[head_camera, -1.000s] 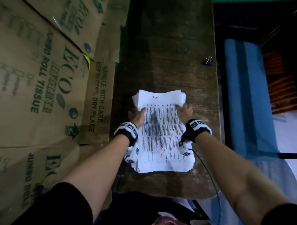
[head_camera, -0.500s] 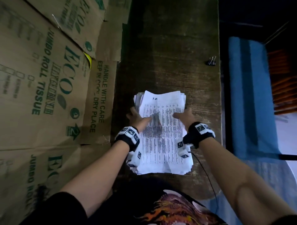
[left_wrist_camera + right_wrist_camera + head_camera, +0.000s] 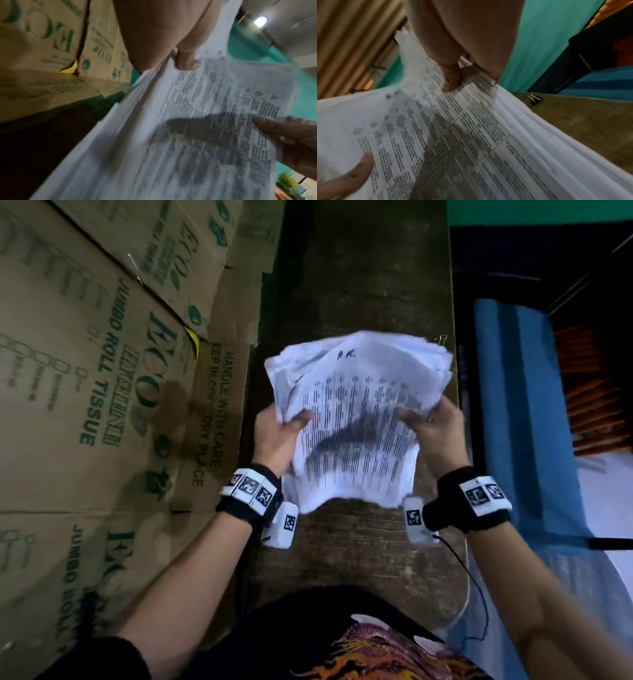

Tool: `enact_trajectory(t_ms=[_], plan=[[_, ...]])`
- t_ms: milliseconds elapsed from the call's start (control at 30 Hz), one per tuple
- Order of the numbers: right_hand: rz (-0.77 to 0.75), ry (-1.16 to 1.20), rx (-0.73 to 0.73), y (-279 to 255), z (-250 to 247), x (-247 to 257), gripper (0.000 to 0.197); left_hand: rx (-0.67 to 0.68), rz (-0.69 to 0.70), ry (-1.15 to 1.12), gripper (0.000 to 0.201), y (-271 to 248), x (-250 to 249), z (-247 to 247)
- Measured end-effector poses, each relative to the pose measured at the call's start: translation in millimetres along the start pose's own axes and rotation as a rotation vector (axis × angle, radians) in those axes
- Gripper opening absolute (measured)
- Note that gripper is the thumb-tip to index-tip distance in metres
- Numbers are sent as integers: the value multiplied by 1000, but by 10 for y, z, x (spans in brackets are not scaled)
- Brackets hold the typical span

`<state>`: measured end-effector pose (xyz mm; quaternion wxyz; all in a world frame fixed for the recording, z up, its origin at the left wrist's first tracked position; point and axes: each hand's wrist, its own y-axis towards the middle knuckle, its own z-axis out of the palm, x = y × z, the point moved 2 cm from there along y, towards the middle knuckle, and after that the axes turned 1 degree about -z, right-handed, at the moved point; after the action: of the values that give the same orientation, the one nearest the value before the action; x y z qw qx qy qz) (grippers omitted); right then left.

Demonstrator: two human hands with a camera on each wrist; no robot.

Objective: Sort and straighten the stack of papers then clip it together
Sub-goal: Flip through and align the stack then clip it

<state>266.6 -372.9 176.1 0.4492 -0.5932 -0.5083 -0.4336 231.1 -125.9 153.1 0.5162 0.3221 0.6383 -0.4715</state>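
Gripping the sagging white stack of printed papers mid-frame above the dark wooden table, left hand and right hand pinched its side edges; misaligned sheets risked slipping loose.

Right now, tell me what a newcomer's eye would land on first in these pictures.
First, the stack of papers, printed and untidy, held up over the middle of the wooden table. The left hand grips its left edge and the right hand its right edge, thumbs on top. Then the printed cardboard boxes along the left, and the small black binder clip lying at the table's far right edge.
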Motion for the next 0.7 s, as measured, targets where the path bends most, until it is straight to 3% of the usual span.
enact_trajectory(t_ms=[100,200,333,500,600,700], plan=[[-135,116,-69,-29,-116,267,18,-31,169,-67,24,-90,-333,-53],[-185,134,-24,-37,-135,363,34,40,248,-19,21,-64,-431,-93],[-93,131,37,61,-124,176,36,151,216,40,31,28,-357,-128],[-172,200,126,104,-183,214,67,235,309,5,44,87,-464,-199],[-142,166,147,98,-48,189,56,309,255,45,47,52,-470,-65],[-127,174,90,160,-126,159,52,251,215,-21,49,141,-438,-133]])
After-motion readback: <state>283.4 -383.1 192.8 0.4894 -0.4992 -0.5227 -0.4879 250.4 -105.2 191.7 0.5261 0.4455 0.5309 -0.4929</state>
